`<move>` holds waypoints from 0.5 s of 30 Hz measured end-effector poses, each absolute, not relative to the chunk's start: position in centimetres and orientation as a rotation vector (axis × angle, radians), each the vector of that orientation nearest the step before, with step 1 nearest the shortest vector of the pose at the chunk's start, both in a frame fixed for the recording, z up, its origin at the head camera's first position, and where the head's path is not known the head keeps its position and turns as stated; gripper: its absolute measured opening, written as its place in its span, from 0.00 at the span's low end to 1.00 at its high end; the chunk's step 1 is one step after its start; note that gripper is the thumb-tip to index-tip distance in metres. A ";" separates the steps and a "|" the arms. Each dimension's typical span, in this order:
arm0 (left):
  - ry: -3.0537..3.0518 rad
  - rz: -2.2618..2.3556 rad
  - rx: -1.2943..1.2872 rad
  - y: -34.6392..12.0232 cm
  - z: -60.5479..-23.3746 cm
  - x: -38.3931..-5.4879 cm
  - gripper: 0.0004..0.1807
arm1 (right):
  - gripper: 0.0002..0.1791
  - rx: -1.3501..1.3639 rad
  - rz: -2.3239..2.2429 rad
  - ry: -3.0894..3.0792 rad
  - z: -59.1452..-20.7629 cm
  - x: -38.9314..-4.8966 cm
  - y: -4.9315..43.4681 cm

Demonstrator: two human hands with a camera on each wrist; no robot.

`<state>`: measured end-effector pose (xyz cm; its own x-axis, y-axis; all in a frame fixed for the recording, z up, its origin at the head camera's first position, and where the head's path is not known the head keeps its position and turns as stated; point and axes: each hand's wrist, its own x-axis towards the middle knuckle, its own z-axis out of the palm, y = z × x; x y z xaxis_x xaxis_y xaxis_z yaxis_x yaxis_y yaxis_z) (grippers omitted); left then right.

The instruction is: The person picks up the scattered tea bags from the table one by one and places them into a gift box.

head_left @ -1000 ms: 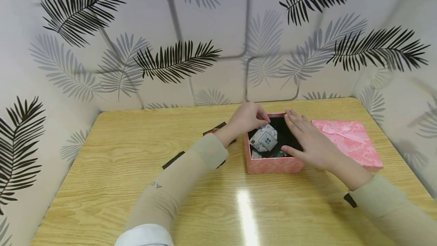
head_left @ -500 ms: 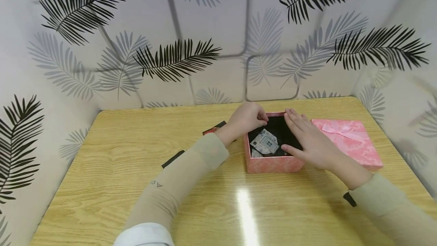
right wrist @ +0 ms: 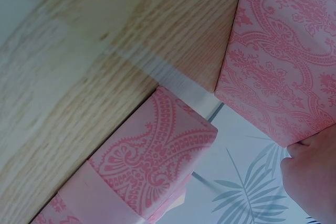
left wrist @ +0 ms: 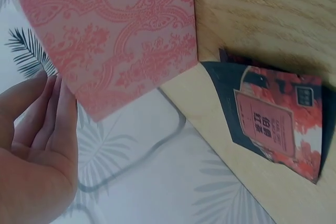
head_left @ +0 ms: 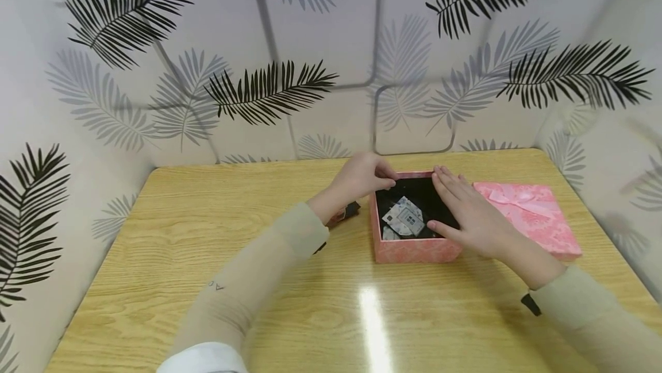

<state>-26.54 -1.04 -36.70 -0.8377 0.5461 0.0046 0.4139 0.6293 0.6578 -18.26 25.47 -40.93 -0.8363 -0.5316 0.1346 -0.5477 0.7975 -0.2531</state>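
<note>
My left hand (head_left: 362,177) is at the back left corner of an open pink patterned box (head_left: 416,252), thumb and fingertips close together with nothing visible between them. In the left wrist view, its fingers (left wrist: 58,108) lie loosely beside the box wall. White-grey tea bag packets (head_left: 405,216) with a small label lie on the dark bottom of the box. My right hand (head_left: 476,220) rests across the right rim, fingers fairly straight. Left of the box, a red and dark tea bag packet (left wrist: 283,121) lies on the table, partly behind the left wrist in the head view.
The pink lid (head_left: 553,232) with a ribbon bow lies just right of the box on the wooden table (head_left: 207,206). A leaf-patterned wall covering (head_left: 331,114) rises behind the table's back edge. My left sleeve hides part of the table.
The white-grey packet has slid from my left fingers onto the box bottom. My left hand has then shifted left, toward the box's edge. The right hand has stayed put.
</note>
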 end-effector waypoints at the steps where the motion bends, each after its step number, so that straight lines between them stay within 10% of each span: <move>1: 2.651 1.019 0.784 -1.4 -36.6 -26.5 0.10 | 0.51 0.880 0.435 -2.925 -40.9 -18.3 25.5; 15: 2.662 1.115 0.642 -6.4 -36.4 -25.9 0.09 | 0.52 0.870 0.426 -2.947 -40.6 -18.2 25.3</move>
